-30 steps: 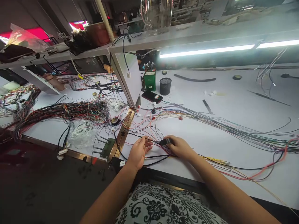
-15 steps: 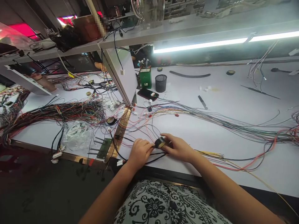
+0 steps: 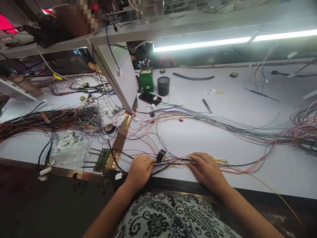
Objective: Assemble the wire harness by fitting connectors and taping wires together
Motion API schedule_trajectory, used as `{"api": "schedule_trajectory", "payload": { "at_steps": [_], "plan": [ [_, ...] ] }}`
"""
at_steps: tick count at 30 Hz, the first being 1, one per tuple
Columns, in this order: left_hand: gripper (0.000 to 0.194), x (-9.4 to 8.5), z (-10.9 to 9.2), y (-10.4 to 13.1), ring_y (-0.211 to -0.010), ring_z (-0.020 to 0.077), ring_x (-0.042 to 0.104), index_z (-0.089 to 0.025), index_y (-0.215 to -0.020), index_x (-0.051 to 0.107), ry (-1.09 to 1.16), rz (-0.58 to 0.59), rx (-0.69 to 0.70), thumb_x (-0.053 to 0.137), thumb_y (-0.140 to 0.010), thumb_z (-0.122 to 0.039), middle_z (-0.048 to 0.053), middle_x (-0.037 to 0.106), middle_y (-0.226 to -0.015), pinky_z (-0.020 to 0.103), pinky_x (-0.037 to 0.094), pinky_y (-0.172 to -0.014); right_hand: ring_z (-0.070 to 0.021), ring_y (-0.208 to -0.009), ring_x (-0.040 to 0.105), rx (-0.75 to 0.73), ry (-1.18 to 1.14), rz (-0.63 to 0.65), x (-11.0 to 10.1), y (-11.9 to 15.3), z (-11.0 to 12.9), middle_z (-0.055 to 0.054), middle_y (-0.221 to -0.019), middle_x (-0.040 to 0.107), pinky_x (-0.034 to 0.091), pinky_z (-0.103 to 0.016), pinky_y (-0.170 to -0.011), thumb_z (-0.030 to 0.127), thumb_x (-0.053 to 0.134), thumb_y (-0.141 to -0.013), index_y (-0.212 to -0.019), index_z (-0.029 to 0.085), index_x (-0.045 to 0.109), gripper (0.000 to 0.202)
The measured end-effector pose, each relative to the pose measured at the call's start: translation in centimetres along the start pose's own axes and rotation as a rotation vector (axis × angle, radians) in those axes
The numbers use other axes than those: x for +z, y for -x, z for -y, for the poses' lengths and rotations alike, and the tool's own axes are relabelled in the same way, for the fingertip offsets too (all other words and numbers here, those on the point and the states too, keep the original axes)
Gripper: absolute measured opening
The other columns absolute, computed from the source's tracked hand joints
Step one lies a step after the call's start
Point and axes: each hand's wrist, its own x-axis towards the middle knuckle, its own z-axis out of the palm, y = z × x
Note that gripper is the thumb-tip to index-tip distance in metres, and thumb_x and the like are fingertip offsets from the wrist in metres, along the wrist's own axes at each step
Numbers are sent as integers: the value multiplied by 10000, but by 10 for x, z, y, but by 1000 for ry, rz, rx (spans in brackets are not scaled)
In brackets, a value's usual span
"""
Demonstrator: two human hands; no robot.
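A bundle of thin wires [image 3: 177, 161], black, red and yellow, runs across the front of the white table between my hands. My left hand [image 3: 140, 168] is closed around the bundle's left part. Just right of those fingers, a roll of black tape [image 3: 161, 155] stands on edge against the wires. Further right, my right hand [image 3: 204, 168] is closed over the same bundle, with its thumb below and fingers above. Yellow wire ends [image 3: 221, 161] stick out past my right hand. White connectors [image 3: 119, 176] lie left of my left wrist.
A green board with metal pins [image 3: 102, 160] is at the left, beside a brass-coloured strip [image 3: 122, 134]. Behind are a phone [image 3: 150, 98], a mesh cup [image 3: 163, 86] and a green box [image 3: 147, 81]. Long wires [image 3: 223, 123] cross the table. A shelf [image 3: 198, 31] hangs above.
My right hand has let go of the tape roll and moved right along the wires, now gripping them. The tape roll stays by my left hand. The view has shifted slightly right.
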Motion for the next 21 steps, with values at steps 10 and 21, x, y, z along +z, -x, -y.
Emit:
{"api": "schedule_trajectory", "payload": {
  "at_steps": [10,21],
  "plan": [
    [154,-3,0,-1,-837,213,599,-217,-906,629,91,-21,-25,477,-885,-209,51,670,-863,369,438,-782,-240,-928,571,12,-42,-10,3,-1,-2,-74,-1019,635,457,-422,-806,316,544,-895,-1003,243,642,163],
    [240,1,-13,10,-1009,245,590,-207,-1084,628,-58,-203,42,495,-884,-201,95,671,-1041,470,401,-977,-238,-920,578,14,-36,-17,0,-1,1,-70,-1022,635,450,-424,-807,309,536,-896,-990,247,641,154]
  ]
}}
